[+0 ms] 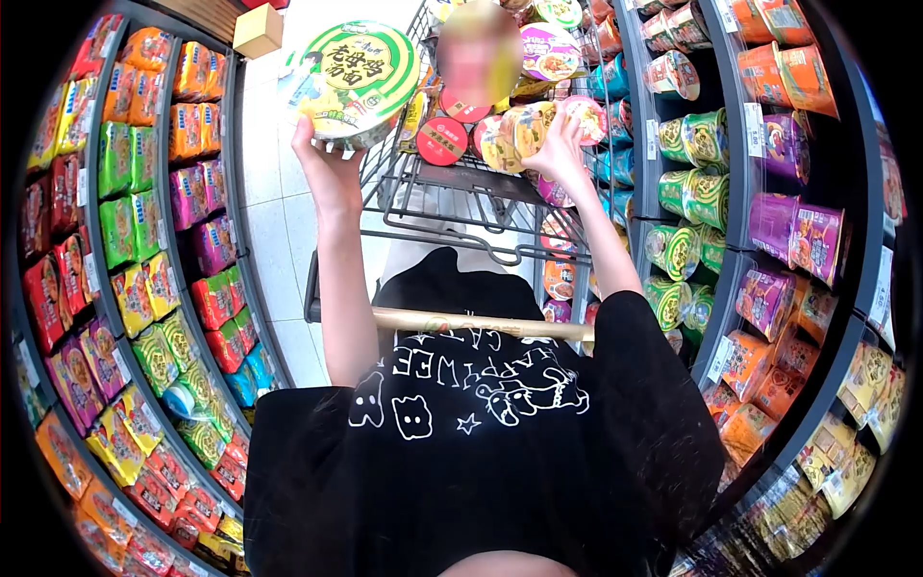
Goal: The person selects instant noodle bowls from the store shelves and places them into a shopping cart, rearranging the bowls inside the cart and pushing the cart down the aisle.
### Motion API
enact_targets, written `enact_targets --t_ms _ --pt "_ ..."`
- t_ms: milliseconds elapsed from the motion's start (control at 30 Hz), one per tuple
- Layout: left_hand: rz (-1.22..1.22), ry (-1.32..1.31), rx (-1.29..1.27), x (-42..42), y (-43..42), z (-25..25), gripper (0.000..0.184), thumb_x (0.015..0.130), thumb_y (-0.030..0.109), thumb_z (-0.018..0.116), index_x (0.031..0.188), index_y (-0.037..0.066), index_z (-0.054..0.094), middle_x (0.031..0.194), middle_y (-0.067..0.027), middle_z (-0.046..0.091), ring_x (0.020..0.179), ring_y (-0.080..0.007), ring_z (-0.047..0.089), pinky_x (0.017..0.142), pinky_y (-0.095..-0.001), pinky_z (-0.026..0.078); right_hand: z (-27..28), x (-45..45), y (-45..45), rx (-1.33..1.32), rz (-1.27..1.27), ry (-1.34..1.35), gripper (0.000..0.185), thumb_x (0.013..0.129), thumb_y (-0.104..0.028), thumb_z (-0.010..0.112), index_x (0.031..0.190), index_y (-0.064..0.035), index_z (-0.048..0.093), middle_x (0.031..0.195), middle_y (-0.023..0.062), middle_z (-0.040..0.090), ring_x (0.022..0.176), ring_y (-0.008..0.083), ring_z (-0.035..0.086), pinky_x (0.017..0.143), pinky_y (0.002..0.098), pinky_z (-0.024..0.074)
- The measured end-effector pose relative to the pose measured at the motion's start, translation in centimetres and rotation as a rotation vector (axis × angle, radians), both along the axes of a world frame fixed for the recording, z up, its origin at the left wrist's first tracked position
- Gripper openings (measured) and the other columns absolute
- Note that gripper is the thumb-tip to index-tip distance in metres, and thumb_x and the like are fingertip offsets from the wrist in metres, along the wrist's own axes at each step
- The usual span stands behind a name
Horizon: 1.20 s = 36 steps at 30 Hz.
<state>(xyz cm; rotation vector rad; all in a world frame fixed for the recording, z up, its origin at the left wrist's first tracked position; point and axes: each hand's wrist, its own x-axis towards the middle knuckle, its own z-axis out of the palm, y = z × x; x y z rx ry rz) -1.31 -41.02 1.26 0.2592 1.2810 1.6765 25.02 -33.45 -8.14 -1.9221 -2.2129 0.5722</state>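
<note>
Beside the left edge of the shopping cart (492, 188), a big green bowl (351, 77) of noodles is held up in the left hand (333, 159) of a person in a black shirt (452, 409). That hand is curled around the bottom of the bowl, with fingers tucked under it and the thumb up on its side. The bowl's round lid faces up toward the person, so it has no long side to see. What matters most, I think, is that the cart lies to the right of the bowl, and the left hand is much nearer the bowl than the right hand (565, 149). The right hand is by the cart's right edge, with its thumb and fingers spread, next to a yellow cup (529, 123) and a pink lid (586, 115). I cannot tell if it pinches either one. Left of the yellow cup is a round red lid (442, 141). Near the person's tummy is the cart's tan handle (481, 324). Noodle packs (115, 159) line the left shelves, and green cups (678, 197) sit on the right shelves.
</note>
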Motion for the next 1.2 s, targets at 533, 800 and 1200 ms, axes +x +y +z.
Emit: enact_targets --t_ms 533,800,1200 --pt "-0.729 0.0 -0.396 0.1 8.4 -6.9 0.048 0.063 0.016 0.056 0.105 0.002 0.039 0.105 -0.0146 0.042 0.098 -0.0254 0.044 0.076 -0.0449 0.045 -1.1 1.4 -2.8 -0.058 0.146 -0.038 0.116 0.049 -0.038 0.074 0.13 -0.0104 -0.004 0.13 0.0276 -0.003 0.121 0.0435 0.001 0.091 0.0594 0.0146" --pt "-0.954 0.15 -0.621 1.7 9.2 -18.3 0.051 0.049 -0.003 0.043 0.1 0.004 0.04 0.092 -0.016 0.045 0.085 -0.0332 0.047 0.069 -0.0566 0.042 1.8 4.1 -8.4 -0.057 0.097 0.042 0.103 0.058 -0.036 0.071 0.13 -0.0088 0.003 0.129 0.0296 0.001 0.121 0.0437 0.006 0.096 0.0512 0.0142" --pt "-0.814 1.266 -0.087 3.9 10.8 -20.2 0.033 0.072 0.02 0.056 0.098 0.0 0.052 0.092 -0.0169 0.055 0.089 -0.0288 0.053 0.075 -0.0353 0.042 2.2 4.5 -11.4 -0.191 -0.019 0.114 0.076 0.071 -0.032 0.06 0.127 -0.0046 0.017 0.128 0.0263 0.018 0.12 0.0379 0.016 0.098 0.0417 0.0186"
